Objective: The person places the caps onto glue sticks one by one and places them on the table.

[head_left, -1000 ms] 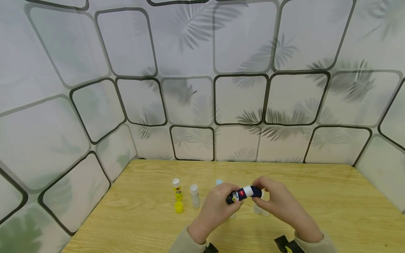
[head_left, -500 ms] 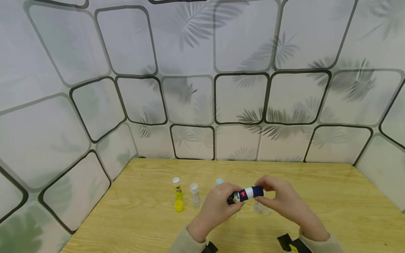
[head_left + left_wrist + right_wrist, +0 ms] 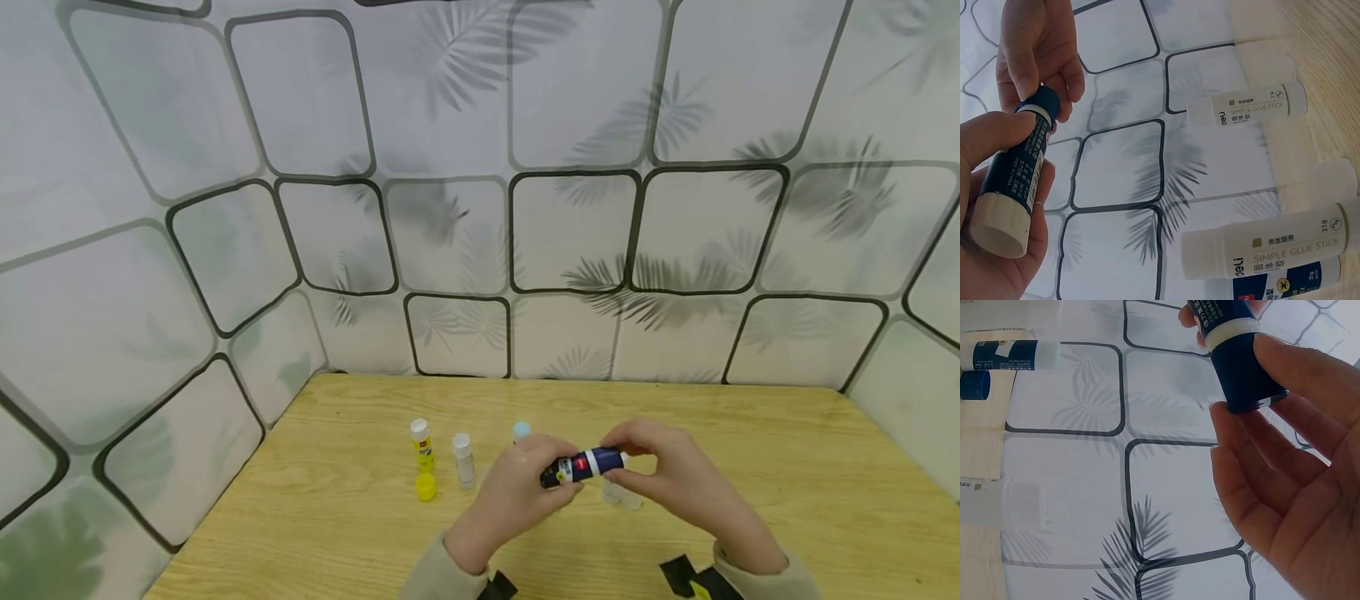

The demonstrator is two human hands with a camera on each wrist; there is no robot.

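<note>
Above the table, a navy glue stick [image 3: 573, 467] lies almost level between my two hands. My left hand [image 3: 517, 483] grips its body, thumb along the label, with the pale base facing the left wrist view. My right hand [image 3: 667, 467] pinches the navy cap [image 3: 1241, 372] at the far end between thumb and fingers. A white band [image 3: 1232, 332] shows between cap and label. Behind the left hand, a glue stick with a light blue top [image 3: 521, 430] is mostly hidden.
Left of my hands stand a yellow glue stick [image 3: 422, 446] with a white top, a yellow cap [image 3: 426, 487] before it, and a white glue stick [image 3: 463, 461]. Clear-topped sticks [image 3: 622, 496] show beneath the right hand. A loose blue cap [image 3: 974, 385] appears in the right wrist view.
The white band between the cap and the label has narrowed as the cap came further down over the stick. Both hands keep nearly the same place, with the right hand shifted slightly right.
</note>
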